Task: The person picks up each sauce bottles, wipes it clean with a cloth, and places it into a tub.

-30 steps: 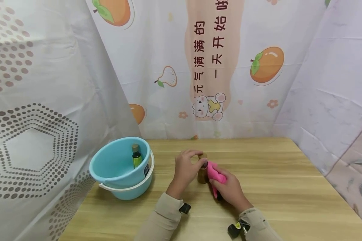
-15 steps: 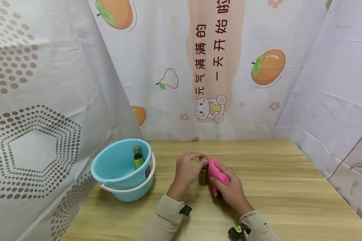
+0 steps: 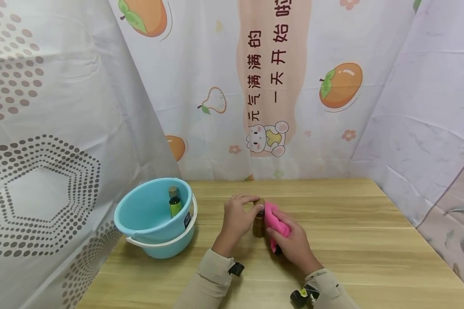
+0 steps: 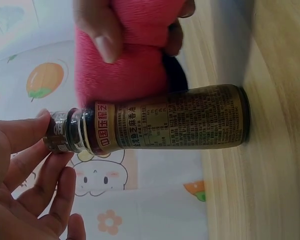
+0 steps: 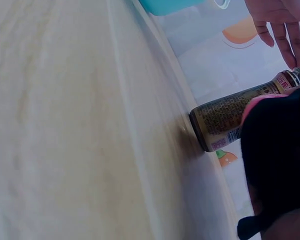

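Observation:
A brown-and-gold sesame oil bottle point(image 3: 258, 227) stands upright on the wooden table. My left hand point(image 3: 236, 218) pinches its cap point(image 4: 59, 131) between thumb and forefinger; the other fingers are loosely bent in the left wrist view. In my right hand point(image 3: 296, 246) is a bunched pink cloth point(image 3: 274, 224), which lies against the bottle's side. Under the cloth shows a black part point(image 5: 275, 150), whose kind I cannot tell. The label of the bottle point(image 4: 180, 120) faces the left wrist camera, while the cloth covers some of the bottle point(image 5: 225, 117) in the right wrist view.
On the left stands a light blue bucket point(image 3: 139, 212) with a white handle point(image 3: 166, 243). Inside it leans a small dark bottle point(image 3: 175, 204) with a green label. Printed curtains point(image 3: 212, 141) hang behind and beside the wooden table point(image 3: 352, 231).

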Tool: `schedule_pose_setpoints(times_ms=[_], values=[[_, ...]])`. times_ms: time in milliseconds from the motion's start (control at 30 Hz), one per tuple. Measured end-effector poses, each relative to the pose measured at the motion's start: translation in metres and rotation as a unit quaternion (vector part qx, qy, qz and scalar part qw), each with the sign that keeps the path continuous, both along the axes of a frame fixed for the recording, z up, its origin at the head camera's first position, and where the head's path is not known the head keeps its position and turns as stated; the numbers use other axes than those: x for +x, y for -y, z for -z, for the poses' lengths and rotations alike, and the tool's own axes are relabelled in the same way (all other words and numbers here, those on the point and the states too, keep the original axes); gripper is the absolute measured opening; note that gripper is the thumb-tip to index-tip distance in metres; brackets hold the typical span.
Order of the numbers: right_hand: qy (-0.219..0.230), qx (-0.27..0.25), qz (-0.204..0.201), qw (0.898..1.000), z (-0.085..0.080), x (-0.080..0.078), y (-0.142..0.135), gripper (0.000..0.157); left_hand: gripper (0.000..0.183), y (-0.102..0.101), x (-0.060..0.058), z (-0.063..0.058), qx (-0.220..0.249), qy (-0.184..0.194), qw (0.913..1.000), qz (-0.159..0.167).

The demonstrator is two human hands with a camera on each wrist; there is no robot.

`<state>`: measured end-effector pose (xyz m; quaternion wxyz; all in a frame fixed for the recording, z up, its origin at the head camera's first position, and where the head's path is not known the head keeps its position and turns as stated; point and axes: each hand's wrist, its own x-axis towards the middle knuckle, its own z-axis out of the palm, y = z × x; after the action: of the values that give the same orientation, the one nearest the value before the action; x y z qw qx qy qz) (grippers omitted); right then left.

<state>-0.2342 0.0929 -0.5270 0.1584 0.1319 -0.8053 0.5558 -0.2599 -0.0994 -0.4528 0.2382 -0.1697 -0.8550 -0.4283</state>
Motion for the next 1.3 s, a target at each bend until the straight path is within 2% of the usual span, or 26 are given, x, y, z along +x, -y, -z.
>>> schedule_pose_setpoints(times_ms=[200,367,500,767,1033,1300], values=[[0.049,0.023,0.004,0.999,0.0012,-0.0006,-0.0011,0.056,0.029,-0.0003,-0.0004,0.0013,0.006,0.005,1.0000,-0.006],[0.090,0.035,0.008,0.995,0.0027,-0.0002,-0.0019,0.057,0.027,-0.0004,-0.0009,0.0025,0.014,0.008,0.9999,0.002],[0.109,0.038,0.007,0.993,0.0033,-0.0006,-0.0017,0.057,0.026,-0.0002,0.0000,0.0018,0.011,0.013,0.9999,0.002],[0.112,0.043,0.011,0.993,0.0037,-0.0010,-0.0027,0.056,0.026,0.0001,0.0018,-0.0011,0.005,0.011,0.9999,0.003],[0.131,0.019,0.013,0.991,0.0036,0.0002,-0.0014,0.057,0.029,-0.0036,0.0007,0.0013,-0.036,-0.019,0.9985,-0.035],[0.087,0.018,0.017,0.996,0.0006,0.0014,-0.0003,0.058,0.027,-0.0028,0.0011,0.0015,-0.042,-0.029,0.9981,-0.035]])
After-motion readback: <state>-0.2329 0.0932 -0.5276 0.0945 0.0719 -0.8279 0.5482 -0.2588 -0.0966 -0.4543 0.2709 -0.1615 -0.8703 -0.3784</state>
